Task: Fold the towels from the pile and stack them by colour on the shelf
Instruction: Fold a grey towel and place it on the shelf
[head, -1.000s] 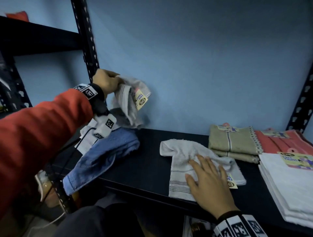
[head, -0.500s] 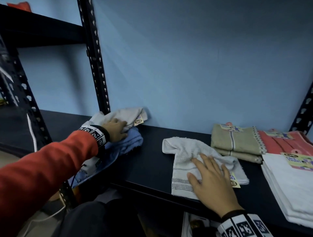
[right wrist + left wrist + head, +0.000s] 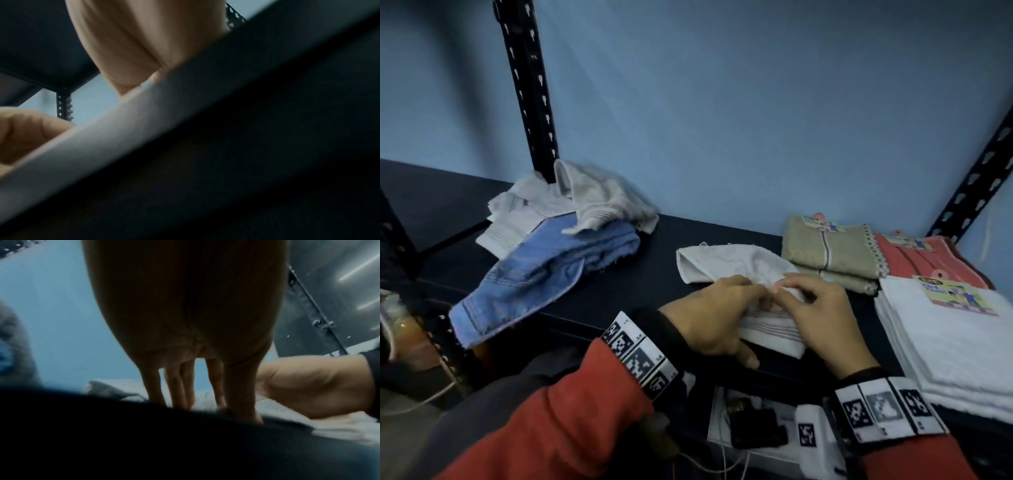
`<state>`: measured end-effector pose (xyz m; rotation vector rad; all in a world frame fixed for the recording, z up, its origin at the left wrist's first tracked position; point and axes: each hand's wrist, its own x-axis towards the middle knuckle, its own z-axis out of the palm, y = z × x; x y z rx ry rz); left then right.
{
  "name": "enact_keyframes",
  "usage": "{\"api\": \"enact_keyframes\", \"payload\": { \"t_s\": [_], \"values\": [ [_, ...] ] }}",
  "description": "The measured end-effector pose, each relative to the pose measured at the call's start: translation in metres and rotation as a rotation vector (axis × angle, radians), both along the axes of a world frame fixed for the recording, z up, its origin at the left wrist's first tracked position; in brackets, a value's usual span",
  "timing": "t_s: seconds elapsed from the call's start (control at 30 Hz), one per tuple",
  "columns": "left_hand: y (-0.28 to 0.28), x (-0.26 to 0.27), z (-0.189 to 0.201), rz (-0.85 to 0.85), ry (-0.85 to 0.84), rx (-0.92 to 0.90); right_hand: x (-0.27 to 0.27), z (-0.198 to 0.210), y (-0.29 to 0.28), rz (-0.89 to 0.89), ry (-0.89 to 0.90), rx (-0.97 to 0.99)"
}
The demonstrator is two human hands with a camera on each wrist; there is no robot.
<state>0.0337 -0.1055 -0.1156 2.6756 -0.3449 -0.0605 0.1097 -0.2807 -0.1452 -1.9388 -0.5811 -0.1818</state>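
Observation:
A white striped towel [image 3: 726, 265] lies half folded in the middle of the dark shelf [image 3: 619, 291]. My left hand [image 3: 715, 308] rests on its near part with fairly straight fingers; the left wrist view shows those fingers [image 3: 176, 386] pointing down onto the cloth [image 3: 115, 389]. My right hand [image 3: 822, 311] sits just to the right, fingers curled and pinching a fold of the towel where the two hands meet. The right wrist view shows only the palm [image 3: 133, 40] above a blurred edge. The loose pile at left holds grey-white towels [image 3: 602, 195] and a blue towel [image 3: 551, 267].
Folded stacks stand at the right: beige [image 3: 828, 246], red [image 3: 921, 260] behind, white [image 3: 945, 335] in front. A black perforated post [image 3: 527, 85] rises behind the pile, another [image 3: 979, 171] at the right. A white box with cables [image 3: 756, 431] sits below the shelf.
My left hand laid the grey towel on the pile, let go and came right onto the white towel. The right hand stayed on that towel, and its fingers have curled.

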Motion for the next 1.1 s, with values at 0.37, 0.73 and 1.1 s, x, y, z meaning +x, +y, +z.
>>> {"api": "enact_keyframes", "payload": {
  "t_s": [0.37, 0.73, 1.1],
  "values": [
    [0.025, -0.008, -0.009, 0.139, -0.418, -0.519, -0.030, 0.037, 0.007, 0.253, -0.090, -0.212],
    [0.023, -0.012, -0.003, 0.018, -0.300, -1.074, -0.018, 0.099, 0.022, 0.310, -0.192, 0.068],
    [0.008, -0.008, -0.001, 0.093, -0.501, -0.782, -0.032, 0.086, 0.007, 0.371, 0.035, -0.004]
  ]
}}
